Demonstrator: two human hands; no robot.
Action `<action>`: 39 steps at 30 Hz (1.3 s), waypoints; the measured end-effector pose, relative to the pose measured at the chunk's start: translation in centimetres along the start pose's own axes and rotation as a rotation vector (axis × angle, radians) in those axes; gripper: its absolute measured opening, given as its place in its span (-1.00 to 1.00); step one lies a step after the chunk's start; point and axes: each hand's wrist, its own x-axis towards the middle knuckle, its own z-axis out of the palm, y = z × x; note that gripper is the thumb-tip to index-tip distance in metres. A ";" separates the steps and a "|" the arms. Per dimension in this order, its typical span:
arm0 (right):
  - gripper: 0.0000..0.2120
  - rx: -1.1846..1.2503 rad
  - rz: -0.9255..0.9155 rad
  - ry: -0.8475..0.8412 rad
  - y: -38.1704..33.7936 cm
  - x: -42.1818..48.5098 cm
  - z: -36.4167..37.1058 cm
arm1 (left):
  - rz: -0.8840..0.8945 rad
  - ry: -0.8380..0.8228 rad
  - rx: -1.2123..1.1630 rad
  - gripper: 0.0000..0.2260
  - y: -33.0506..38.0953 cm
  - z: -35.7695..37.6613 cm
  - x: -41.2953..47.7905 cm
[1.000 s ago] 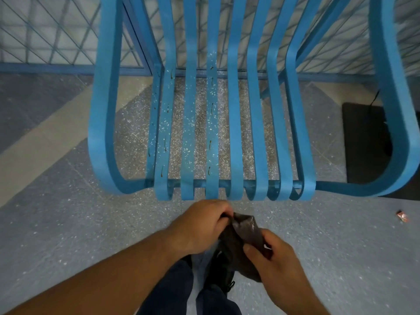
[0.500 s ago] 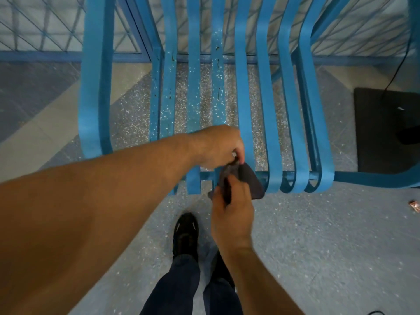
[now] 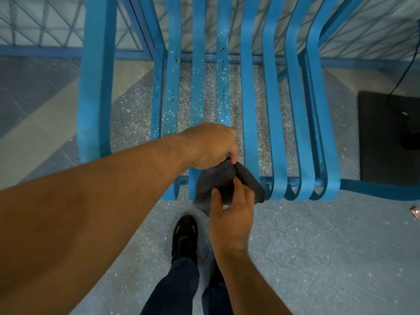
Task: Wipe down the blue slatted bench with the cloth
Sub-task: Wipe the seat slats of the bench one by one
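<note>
Specks of white dirt [image 3: 172,110] and thin brown marks [image 3: 223,97] dot the slats from 10 to 12 o'clock on the blue slatted bench [image 3: 247,87]. So I think the wiping has not begun, and every slat is left to do. The dark grey cloth [image 3: 218,178] is bunched up at the front edge of the seat, near 6 o'clock. I cannot tell if it touches the slat ends. The left hand [image 3: 209,146] pinches the top of the cloth with curled fingers. The right hand [image 3: 231,214] grips the lower part from the 6 o'clock side, thumb and fingers closed on it. Both hands seem to be getting the cloth ready. A black shoe [image 3: 185,233] stands on the floor just below.
</note>
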 end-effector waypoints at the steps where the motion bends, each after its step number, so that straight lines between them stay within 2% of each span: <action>1: -0.52 -0.020 -0.012 0.012 -0.1 0.0 0.1 | -0.007 0.001 0.003 -0.76 -0.2 0.0 -0.1; 4: -0.55 -0.089 -0.035 0.008 -0.5 0.5 0.4 | -0.054 0.008 -0.012 -0.76 -0.6 0.1 -0.5; 7: -0.50 -0.091 0.024 -0.015 -0.9 1.4 0.8 | -0.117 0.062 -0.099 -0.79 -0.8 0.4 -1.0; 9: -0.44 -0.117 0.068 -0.033 -1.1 2.2 1.2 | -0.218 0.189 -0.228 -0.79 -1.0 0.9 -1.5; 11: -0.45 -0.154 0.068 -0.041 -1.2 2.7 1.5 | -0.362 0.400 -0.366 -0.74 -1.1 1.5 -2.3; 14: -0.48 -0.134 0.071 -0.043 -1.3 2.7 2.1 | -0.510 0.674 -0.438 -0.74 -1.1 2.4 -3.3; 17: -0.45 -0.101 0.117 -0.024 -1.2 2.1 2.7 | -0.575 0.793 -0.441 -0.76 -1.0 3.0 -3.7; 22: -0.39 -0.016 0.308 0.002 -1.6 1.6 3.4 | -0.610 0.869 -0.436 -0.76 -1.2 3.0 -4.4; 24: -0.44 0.061 0.376 -0.014 -1.6 1.7 3.5 | -0.632 0.878 -0.449 -0.75 -1.4 2.9 -4.6; 26: -0.54 0.093 0.353 -0.027 -1.4 2.0 3.3 | -0.665 0.901 -0.466 -0.75 -1.5 3.1 -4.6; 30: -0.63 -0.032 0.194 -0.027 -1.6 3.9 3.3 | -0.734 0.948 -0.499 -0.74 -1.6 3.3 -3.8; 33: -0.59 -0.209 0.130 -0.053 -2.0 5.3 3.2 | -0.730 0.977 -0.481 -0.74 -1.7 3.3 -3.2; 39: -0.51 -0.364 0.223 -0.181 -4.1 9.4 3.1 | -0.728 1.004 -0.405 -0.73 -1.9 3.2 -2.0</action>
